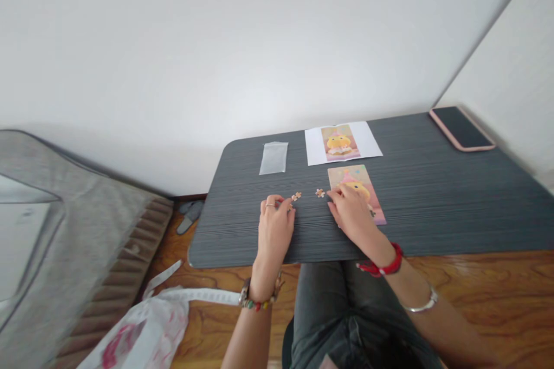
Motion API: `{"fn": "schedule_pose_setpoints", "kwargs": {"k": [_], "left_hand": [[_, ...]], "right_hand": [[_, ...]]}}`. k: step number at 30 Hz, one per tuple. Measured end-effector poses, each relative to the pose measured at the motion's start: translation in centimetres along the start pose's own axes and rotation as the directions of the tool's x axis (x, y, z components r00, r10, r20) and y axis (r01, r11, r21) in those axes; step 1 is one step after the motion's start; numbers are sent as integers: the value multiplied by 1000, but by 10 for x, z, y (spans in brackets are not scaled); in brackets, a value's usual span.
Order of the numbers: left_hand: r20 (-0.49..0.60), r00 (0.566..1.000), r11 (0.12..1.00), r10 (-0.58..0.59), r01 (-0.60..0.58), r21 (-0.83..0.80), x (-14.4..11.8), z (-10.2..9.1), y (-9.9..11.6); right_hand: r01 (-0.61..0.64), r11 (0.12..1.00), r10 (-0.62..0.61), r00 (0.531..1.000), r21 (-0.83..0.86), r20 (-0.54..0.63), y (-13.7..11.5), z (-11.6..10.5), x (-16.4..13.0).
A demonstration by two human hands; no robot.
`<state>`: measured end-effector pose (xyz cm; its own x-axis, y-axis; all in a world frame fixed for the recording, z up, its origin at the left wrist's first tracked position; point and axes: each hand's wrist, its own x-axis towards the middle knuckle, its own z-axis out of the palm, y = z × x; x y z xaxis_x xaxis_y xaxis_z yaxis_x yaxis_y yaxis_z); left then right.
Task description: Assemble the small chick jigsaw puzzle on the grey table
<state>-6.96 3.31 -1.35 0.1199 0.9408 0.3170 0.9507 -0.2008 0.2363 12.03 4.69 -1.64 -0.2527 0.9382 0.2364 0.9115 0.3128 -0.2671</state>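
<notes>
My left hand (275, 225) rests on the dark table (433, 213), fingertips touching a small loose puzzle piece (296, 196). A second loose piece (319, 192) lies just right of it. My right hand (351, 210) lies over the left side of an assembled jigsaw (361, 179) showing a yellow cartoon figure, its fingers pressed on the puzzle's edge near that second piece. Neither hand has lifted anything.
A printed reference picture on white paper (343, 143) lies behind the jigsaw, and a clear plastic bag (273, 157) sits to its left. A pink-cased phone (461, 128) lies at the table's far right. A white bag (142, 328) and slippers (189, 214) are on the wooden floor.
</notes>
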Motion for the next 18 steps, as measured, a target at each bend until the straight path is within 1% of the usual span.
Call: {"fn": "schedule_pose_setpoints", "kwargs": {"k": [3,6,10,12,14,16,18], "left_hand": [[16,1000,1000,-8,8,-5,-7,1,-3],[33,999,999,-22,23,-32,-11,3,-3],[39,999,996,-23,26,-84,-10,6,1],[43,999,994,-5,10,-106,-8,8,6],[45,999,993,13,-8,-121,-6,10,14],[51,998,992,25,-18,-125,-3,13,23],[61,998,993,28,-21,-113,-1,16,32]], "right_hand": [[-17,999,21,997,-46,70,-6,5,14],[-4,997,12,993,-72,118,-6,8,19],[42,999,-41,991,-5,130,-4,12,17],[74,996,-80,989,52,123,-4,13,17],[77,994,-85,991,80,101,-4,12,18],[60,996,-66,994,64,92,-5,11,19],[64,998,-66,991,26,119,-5,9,20]]}}
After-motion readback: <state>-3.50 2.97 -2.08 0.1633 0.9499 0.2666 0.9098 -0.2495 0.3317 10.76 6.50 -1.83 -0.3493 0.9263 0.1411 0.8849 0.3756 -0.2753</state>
